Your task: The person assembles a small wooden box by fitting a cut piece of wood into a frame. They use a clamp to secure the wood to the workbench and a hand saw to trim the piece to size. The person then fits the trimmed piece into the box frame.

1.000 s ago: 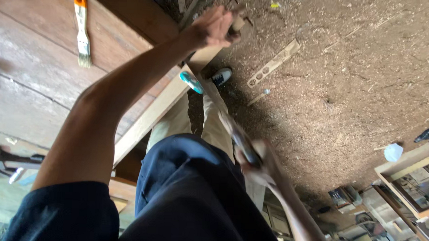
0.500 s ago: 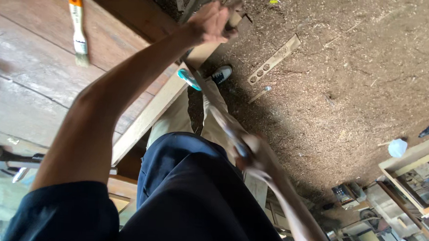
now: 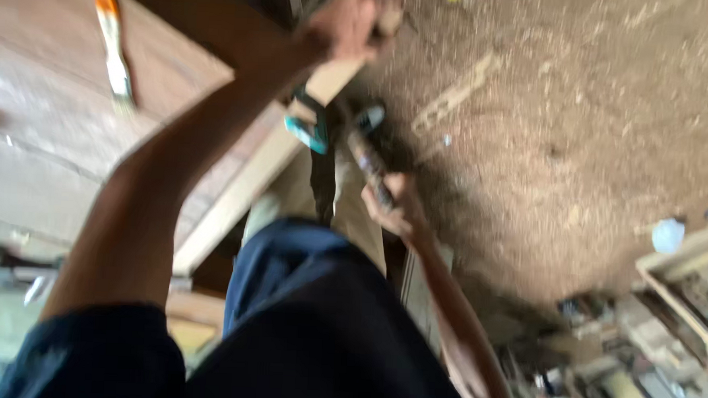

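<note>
Now | left hand [image 3: 346,19] grip closed on plank [image 3: 247,190] | right hand [image 3: 393,209] fisted round tool [image 3: 367,164]

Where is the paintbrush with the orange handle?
In the head view, the paintbrush lies at the upper left on the reddish wooden board, left of the person's raised left arm and apart from the left hand.

Two hands, left [image 3: 346,19] and right [image 3: 393,209], one tool [image 3: 367,164] in the right, one paintbrush [image 3: 114,45], one long plank [image 3: 260,171], two shoes [image 3: 309,129], one perforated wooden strip [image 3: 454,92]
</note>
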